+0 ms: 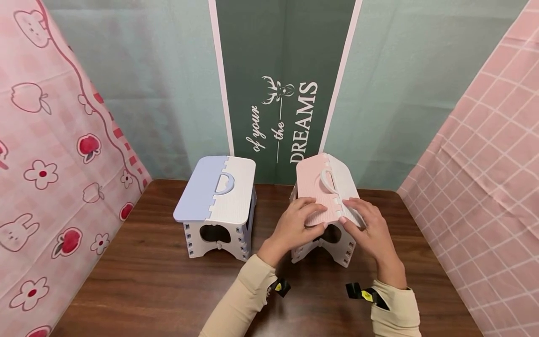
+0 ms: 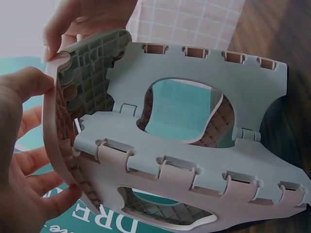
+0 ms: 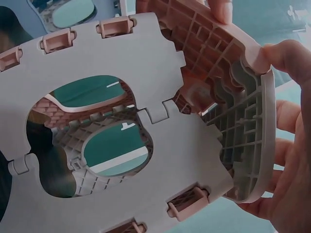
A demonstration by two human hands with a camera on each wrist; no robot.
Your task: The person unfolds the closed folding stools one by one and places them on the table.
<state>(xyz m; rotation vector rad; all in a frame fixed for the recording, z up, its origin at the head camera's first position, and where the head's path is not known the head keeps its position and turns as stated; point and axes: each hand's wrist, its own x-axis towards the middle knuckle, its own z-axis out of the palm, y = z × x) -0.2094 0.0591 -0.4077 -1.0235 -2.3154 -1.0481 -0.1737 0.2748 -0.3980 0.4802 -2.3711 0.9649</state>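
Note:
A pink-and-white folding stool (image 1: 313, 175) stands at the right, its seat bent up into a ridge along the middle hinge and its front panel partly creased. My left hand (image 1: 294, 224) grips the front of the pink seat half, thumb at the edge and fingers over the top. On the white half, my right hand (image 1: 370, 229) holds the front edge likewise, with its thumb near the hinge. The wrist views show the ribbed underside (image 3: 243, 121) and the end panel (image 2: 194, 68) with its oval opening. A loop handle (image 1: 326, 182) rises from the ridge.
To the left stands a blue-and-white folding stool (image 1: 202, 192), unfolded with a flat seat. Both stools are on a brown wooden table (image 1: 139, 281). A green cloth (image 1: 168, 93) hangs behind, with pink patterned cloths (image 1: 484, 187) at the sides.

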